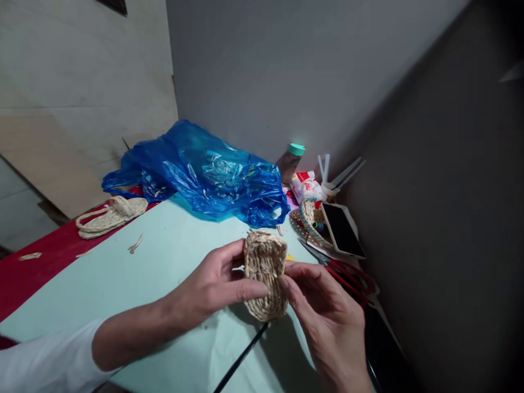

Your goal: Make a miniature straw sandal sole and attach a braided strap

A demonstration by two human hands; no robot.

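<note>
I hold a small woven straw sole (266, 273) upright above the pale green table sheet (135, 273). My left hand (213, 284) grips its left edge, thumb over the front and fingers behind. On the right edge my right hand (323, 311) pinches it with fingertips pressed together. A thin black cord or rod (241, 357) runs down from under the piece toward me.
A crumpled blue plastic bag (204, 174) lies at the back. A finished straw sandal (110, 215) rests on the red cloth (33, 267) at left. On the right sit a phone (341, 229), red-handled scissors (352, 275), a small woven basket (309, 215), a snack packet (305, 185) and a green-capped bottle (291, 159).
</note>
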